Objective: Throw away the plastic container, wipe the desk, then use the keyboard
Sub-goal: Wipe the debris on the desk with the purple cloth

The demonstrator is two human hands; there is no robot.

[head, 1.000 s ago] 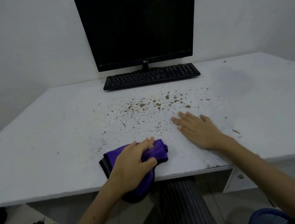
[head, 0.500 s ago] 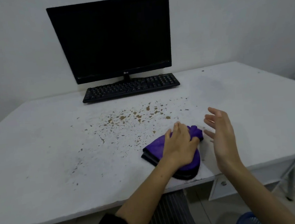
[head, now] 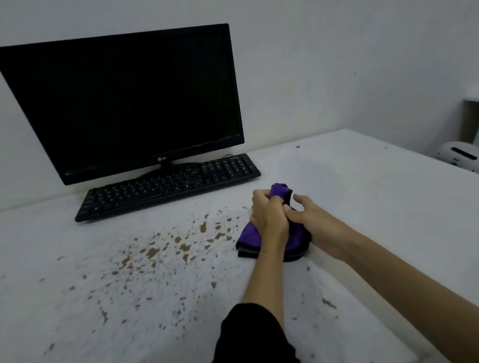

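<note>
The counter (head: 378,198) is white, worn and chipped, set against a plain pale wall. A patch of brown specks (head: 180,244) lies on the surface just to the left of the hands. Beyond the specks, up and left of the hands, a black keyboard (head: 166,186) sits at the foot of a dark monitor (head: 127,104) (screen unlit). Far to the right of the hands, past the counter edge, a white rounded device (head: 462,157) rests beside a white shelf unit; its type cannot be told.

The purple cloth (head: 251,233) lies bunched on the counter, directly under and between both hands. The left hand (head: 267,216) grips the cloth from above, fingers curled round a raised fold at its far end. The right hand (head: 314,221) closes on the cloth's right side, thumb and fingers bent against it, touching the left hand.
</note>
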